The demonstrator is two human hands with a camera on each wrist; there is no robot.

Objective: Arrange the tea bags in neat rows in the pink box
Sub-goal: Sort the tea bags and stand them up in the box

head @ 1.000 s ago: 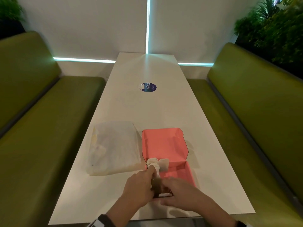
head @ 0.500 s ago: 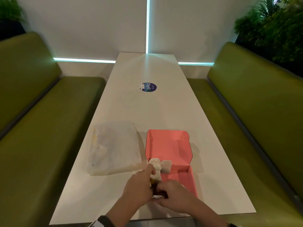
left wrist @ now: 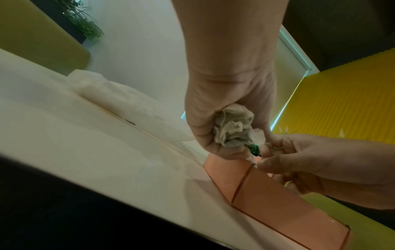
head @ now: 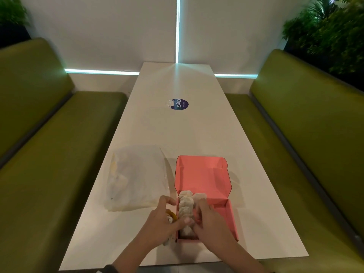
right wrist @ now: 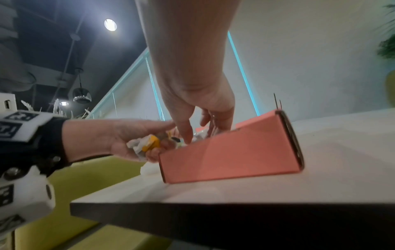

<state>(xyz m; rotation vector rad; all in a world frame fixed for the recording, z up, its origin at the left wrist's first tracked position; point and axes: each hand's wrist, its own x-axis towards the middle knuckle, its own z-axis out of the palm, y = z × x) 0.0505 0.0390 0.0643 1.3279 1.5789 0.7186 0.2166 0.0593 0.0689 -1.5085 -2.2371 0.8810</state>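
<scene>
You are seated in a café or restaurant booth: a long white table (head: 177, 134) runs between two olive-green padded benches (head: 307, 123), with a round branded sticker (head: 179, 104) on the tabletop. Potted greenery (head: 331, 30) sits behind the seat backs, teal light strips (head: 177, 28) line the wall, and pendant lamps (right wrist: 82, 96) hang from a dark open ceiling.

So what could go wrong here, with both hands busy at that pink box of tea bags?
1. The left hand grips a crumpled bunch of tea bags; squeezed like that, one might tear or tangle its tag.
2. The right hand reaches into the pink box, which stands near the table edge; a push could perhaps slide it off.
3. The row of bags in the box already looks bunched, so adding more may spoil it.
</scene>
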